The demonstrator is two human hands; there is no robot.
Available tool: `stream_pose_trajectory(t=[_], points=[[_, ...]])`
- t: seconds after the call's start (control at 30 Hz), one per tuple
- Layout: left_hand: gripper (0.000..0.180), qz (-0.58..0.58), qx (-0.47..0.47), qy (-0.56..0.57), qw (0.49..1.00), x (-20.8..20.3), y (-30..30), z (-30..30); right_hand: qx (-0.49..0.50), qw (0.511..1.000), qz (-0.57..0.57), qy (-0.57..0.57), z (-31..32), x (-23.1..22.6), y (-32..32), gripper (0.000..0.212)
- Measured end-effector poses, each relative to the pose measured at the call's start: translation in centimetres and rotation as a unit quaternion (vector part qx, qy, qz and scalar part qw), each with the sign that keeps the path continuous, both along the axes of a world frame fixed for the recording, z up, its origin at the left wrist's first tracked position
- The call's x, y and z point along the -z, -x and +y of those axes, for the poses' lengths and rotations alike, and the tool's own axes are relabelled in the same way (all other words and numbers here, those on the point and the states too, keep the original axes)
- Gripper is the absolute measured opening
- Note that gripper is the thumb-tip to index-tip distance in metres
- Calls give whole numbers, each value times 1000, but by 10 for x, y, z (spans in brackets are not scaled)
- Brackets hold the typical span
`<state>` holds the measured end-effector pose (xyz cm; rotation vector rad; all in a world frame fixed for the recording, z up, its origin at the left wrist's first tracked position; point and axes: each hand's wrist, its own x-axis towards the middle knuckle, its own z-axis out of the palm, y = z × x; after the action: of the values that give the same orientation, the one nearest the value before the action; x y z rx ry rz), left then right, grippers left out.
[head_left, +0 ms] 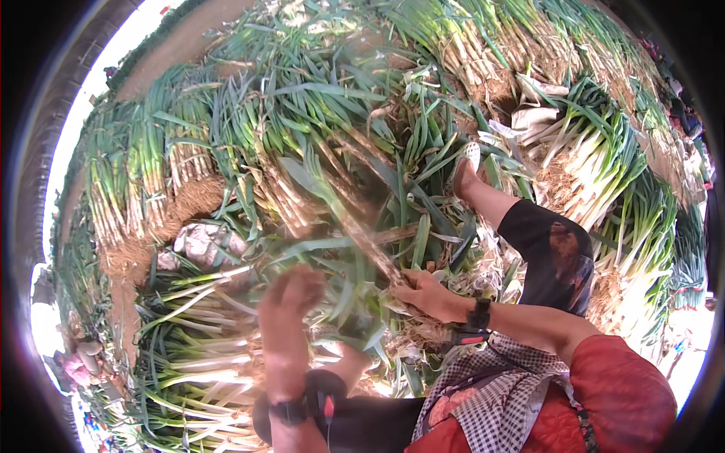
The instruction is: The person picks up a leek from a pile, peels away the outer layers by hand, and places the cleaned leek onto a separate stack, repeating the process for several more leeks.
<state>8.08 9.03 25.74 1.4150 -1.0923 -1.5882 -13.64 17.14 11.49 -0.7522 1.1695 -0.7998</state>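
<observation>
My right hand [432,295] is closed around the root end of a leek [362,238]. The stalk is brown and dirty low down, and its green leaves slant away up and to the left. My left hand [291,303] is raised to the left of the leek, apart from it. Motion smears its fingers, so their grip does not show. Beneath and between my hands lie loose leaves and pale peelings [483,275]. Unpeeled leeks [283,192] with brown stalks lie just beyond.
Cleaned white leeks [204,355] are heaped at the left, and more [604,166] lie at the right. Bundles with matted roots [189,200] stand at the far left and far right. A pale cloth sack [211,243] sits at the left. My bent leg [555,245] stretches to the right.
</observation>
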Motion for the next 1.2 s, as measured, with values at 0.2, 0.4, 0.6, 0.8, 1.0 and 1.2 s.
stream_pose_trajectory(t=[0.2,0.4,0.6,0.8,1.0,1.2], points=[[34,4,-74,52,996,44,3,-40,-40,967,178,176,62,-42,25,23],[45,132,-134,10,982,32,20,-50,-46,908,226,349,97,-35,29,33],[35,154,-203,77,964,15,24,-45,-141,884,290,338,71,-20,38,41],[34,219,-123,132,959,15,30,-34,34,930,67,361,-34,-80,-3,40],[27,168,-61,153,972,9,42,-19,91,904,113,401,-74,-110,-19,30],[27,212,-3,187,959,23,36,-17,59,905,132,400,-85,-53,-3,17]])
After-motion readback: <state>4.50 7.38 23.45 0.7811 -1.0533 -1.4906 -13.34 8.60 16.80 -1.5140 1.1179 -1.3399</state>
